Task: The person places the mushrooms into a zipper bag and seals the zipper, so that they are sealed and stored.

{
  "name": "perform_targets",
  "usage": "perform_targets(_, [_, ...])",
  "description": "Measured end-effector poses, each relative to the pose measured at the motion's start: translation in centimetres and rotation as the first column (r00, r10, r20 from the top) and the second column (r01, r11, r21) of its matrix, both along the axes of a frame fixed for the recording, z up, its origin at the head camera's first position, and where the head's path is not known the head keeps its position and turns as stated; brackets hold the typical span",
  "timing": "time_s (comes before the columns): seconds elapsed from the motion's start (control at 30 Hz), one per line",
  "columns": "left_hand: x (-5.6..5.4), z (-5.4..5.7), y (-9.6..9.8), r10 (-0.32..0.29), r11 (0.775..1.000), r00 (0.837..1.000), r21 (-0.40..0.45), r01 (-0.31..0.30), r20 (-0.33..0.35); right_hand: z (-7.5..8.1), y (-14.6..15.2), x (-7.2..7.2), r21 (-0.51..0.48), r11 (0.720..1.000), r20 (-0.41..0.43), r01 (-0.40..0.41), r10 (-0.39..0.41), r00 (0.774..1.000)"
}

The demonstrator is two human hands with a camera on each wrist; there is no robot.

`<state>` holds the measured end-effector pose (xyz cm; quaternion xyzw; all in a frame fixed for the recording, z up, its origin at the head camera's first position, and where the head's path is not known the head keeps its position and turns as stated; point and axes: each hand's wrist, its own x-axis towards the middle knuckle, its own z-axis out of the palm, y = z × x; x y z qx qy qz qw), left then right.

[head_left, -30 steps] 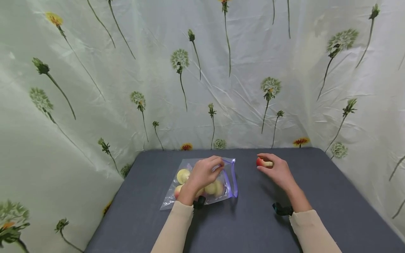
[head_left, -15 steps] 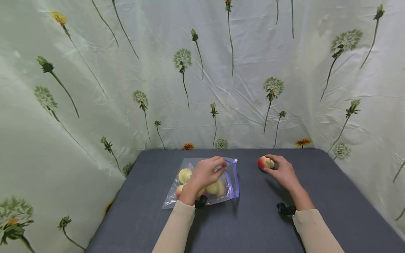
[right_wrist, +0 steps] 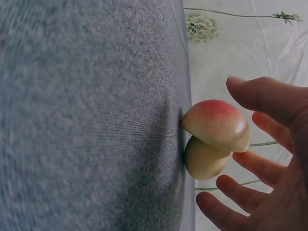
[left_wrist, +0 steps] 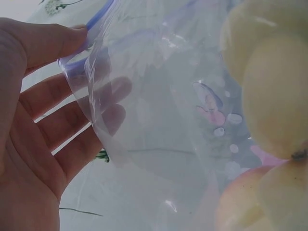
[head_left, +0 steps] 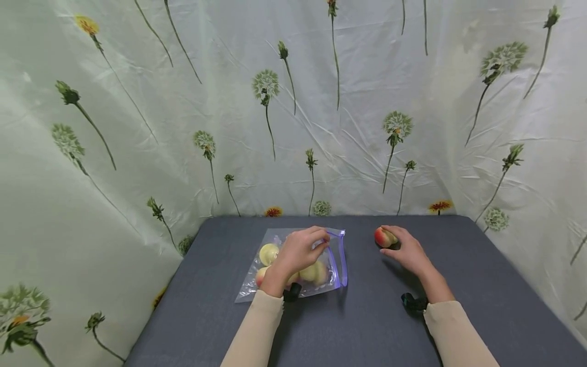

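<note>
Your left hand [head_left: 300, 250] pinches bag [head_left: 343, 265] at purple mouth; left-wrist view shows fingertips through film, head view doesn't. Right of bag, mushroom [head_left: 384, 237] on its side; your right hand [head_left: 408, 250] spread beside it. Right-wrist view reveals thumb apart from red-flushed cap. Dark grey tabletop [head_left: 348, 326] under bag, dandelion-print sheeting [head_left: 293, 127] behind.

No legible txt, nos. or brands in head, L wrist or R wrist views. Plastic bag [left_wrist: 156, 115] has small pink & purple mark [left_wrist: 210, 103] w/ pale dots [left_wrist: 234, 118] nearby; can't read as letters. Blk wrist cams [head_left: 414, 302]: any lettering too small to tell.
</note>
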<state>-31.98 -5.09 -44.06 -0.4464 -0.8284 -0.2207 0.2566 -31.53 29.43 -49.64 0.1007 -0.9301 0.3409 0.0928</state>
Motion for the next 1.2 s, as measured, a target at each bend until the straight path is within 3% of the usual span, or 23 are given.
perform_targets(0.27, [0.26, 0.25, 0.15, 0.007, 1.0, 1.0, -0.008, -0.007, -0.003, -0.09, 0.3, 0.14, 0.011, 1.0, 0.013, -0.023, 0.022, 1.0])
perform_targets(0.7, [0.27, 0.28, 0.11, -0.024, 1.0, 1.0, 0.016, 0.024, 0.003, 0.11, 0.25, 0.0, 0.029, 0.999, -0.032, 0.032, -0.031, 0.999])
perform_targets(0.93, [0.44, 0.22, 0.07, -0.013, 1.0, 1.0, 0.0, 0.013, 0.021, -0.12, -0.03, -0.04, 0.083, 0.996, -0.045, 0.016, -0.012, 0.999])
perform_targets(1.2, [0.48, 0.35, 0.08, -0.024, 1.0, 0.999, -0.003, 0.024, 0.035, -0.65, -0.23, 0.34, 0.056, 0.998, -0.032, -0.03, 0.032, 0.999])
